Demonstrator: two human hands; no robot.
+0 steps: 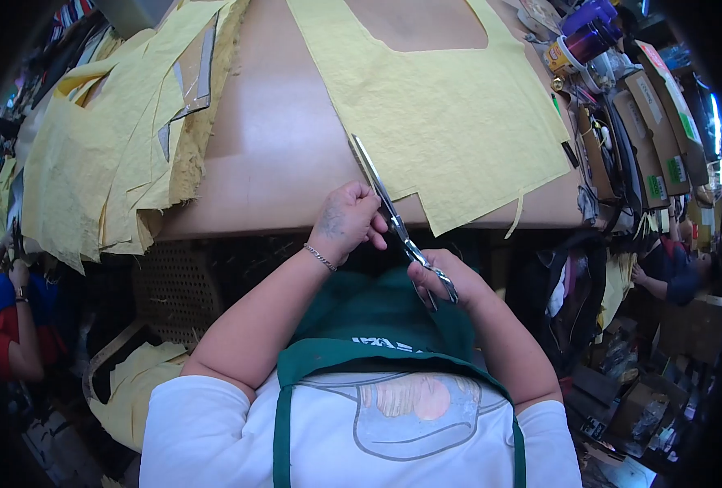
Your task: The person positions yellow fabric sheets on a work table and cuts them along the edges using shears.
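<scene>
Large metal scissors (387, 199) are in my right hand (444, 281), whose fingers are closed round the handles. The slightly parted blades point up and away, at the left edge of a yellow fabric piece (450, 122) on the table. My left hand (351, 218), wearing a chain bracelet, is beside the blades at the table's front edge, its fingers curled. Whether anything is pinched in it cannot be made out. A narrow yellow strip hangs from the fabric's front edge.
On the table (271, 154), layered yellow fabric (109, 154) lies at the left. Jars (562, 58) and cardboard boxes (650, 130) line the right side. A chair (174, 285) with yellow scraps stands below left. Other people (23, 325) are at both sides.
</scene>
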